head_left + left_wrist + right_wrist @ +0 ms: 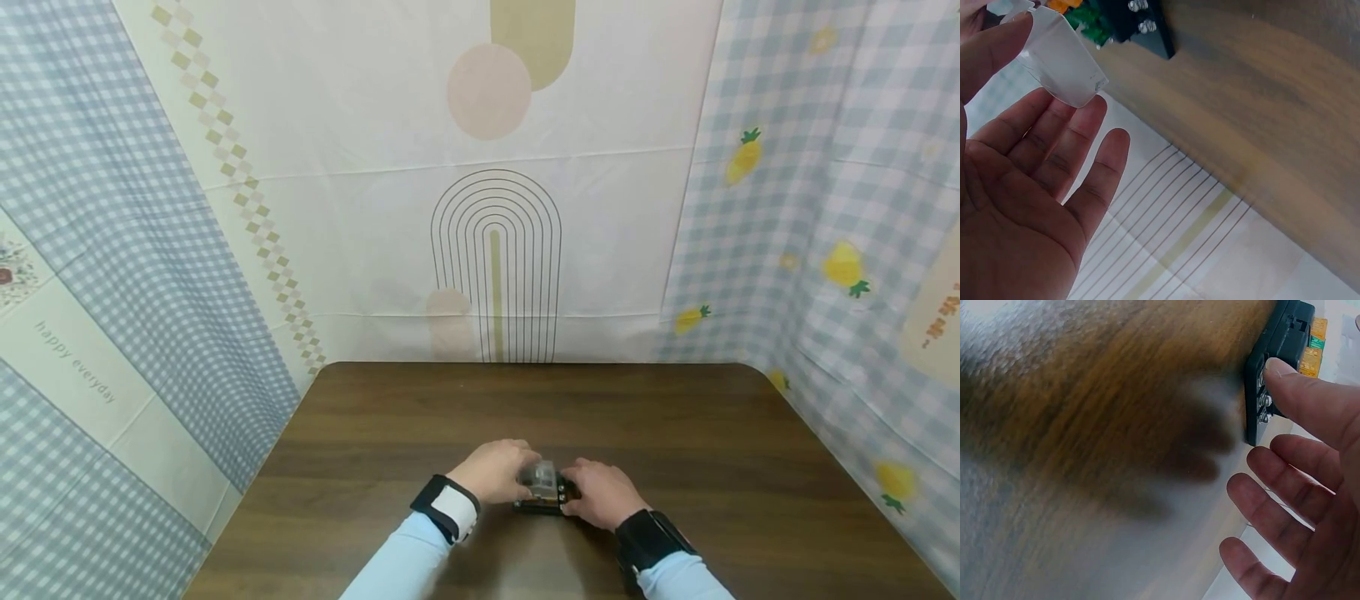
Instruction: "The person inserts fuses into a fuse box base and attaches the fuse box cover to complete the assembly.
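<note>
A black automotive fuse block [1280, 347] lies on the table, with screw terminals [1265, 401] along its end and orange blade fuses [1311, 361] and green ones on top. My left hand [493, 473] pinches its clear plastic cover [1063, 59] between thumb and fingertips. In the left wrist view the cover is tilted beside the block, with green and orange fuses showing past it. My right hand [606, 493] is at the block's right end and grips it, the thumb pressed over the terminals in the right wrist view. Part of the block is hidden behind the fingers.
The brown wooden table [420, 408] has rounded far corners. Behind it hangs a white patterned cloth [360, 250], and checked cloths [757, 250] close off both sides. Each wrist wears a black band [648, 540].
</note>
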`<state>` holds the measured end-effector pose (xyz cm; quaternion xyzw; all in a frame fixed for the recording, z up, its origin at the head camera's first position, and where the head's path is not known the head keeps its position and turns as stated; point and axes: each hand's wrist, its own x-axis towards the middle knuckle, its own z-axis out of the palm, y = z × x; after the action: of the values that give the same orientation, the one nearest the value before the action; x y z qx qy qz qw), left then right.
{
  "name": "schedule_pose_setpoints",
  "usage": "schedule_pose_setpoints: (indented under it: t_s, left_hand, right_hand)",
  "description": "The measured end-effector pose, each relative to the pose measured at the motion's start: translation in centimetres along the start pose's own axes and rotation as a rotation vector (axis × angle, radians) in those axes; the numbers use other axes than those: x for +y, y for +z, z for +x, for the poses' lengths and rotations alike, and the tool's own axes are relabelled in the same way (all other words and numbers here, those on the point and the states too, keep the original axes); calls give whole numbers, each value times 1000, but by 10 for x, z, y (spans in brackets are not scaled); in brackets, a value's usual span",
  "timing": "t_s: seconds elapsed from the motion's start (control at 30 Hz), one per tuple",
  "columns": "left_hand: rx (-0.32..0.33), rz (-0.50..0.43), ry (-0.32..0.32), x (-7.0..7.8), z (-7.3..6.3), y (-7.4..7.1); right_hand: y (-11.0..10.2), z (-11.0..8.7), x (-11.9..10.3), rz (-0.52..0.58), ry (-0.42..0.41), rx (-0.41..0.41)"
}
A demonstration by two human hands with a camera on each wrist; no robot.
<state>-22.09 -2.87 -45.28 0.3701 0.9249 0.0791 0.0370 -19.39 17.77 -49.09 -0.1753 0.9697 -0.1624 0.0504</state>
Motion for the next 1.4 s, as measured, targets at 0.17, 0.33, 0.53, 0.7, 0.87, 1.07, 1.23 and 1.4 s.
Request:
schedule_pose_setpoints:
  t_s: [0.17, 0.33, 0.53, 0.7, 0.87, 1.07, 1.23, 1.4]
  left_hand:
    - [-10, 6, 9, 2, 0, 7]
    - [-13, 30, 17, 2, 1, 14]
    - [-28, 35, 12, 3, 1, 20]
    - [-28, 70, 28, 9, 3, 19]
    - [-26, 132, 47, 13, 8, 20]
    - [-12, 198, 60, 15, 12, 19]
    - [-29, 154, 28, 15, 9, 23]
    - [-24, 169, 38, 13, 7, 25]
  right_hand:
    - [2, 1, 0, -4, 6, -12]
    - [3, 0, -1, -13, -13, -2]
    - [6, 0, -2, -44, -38, -2]
    - [5, -1, -2, -50, -24, -15]
    - [4, -1, -2, -53, 8, -44]
    - [2, 1, 0, -69, 17, -41]
    - [3, 0, -1, -62, 22, -52]
    - [6, 0, -1, -61, 4, -37]
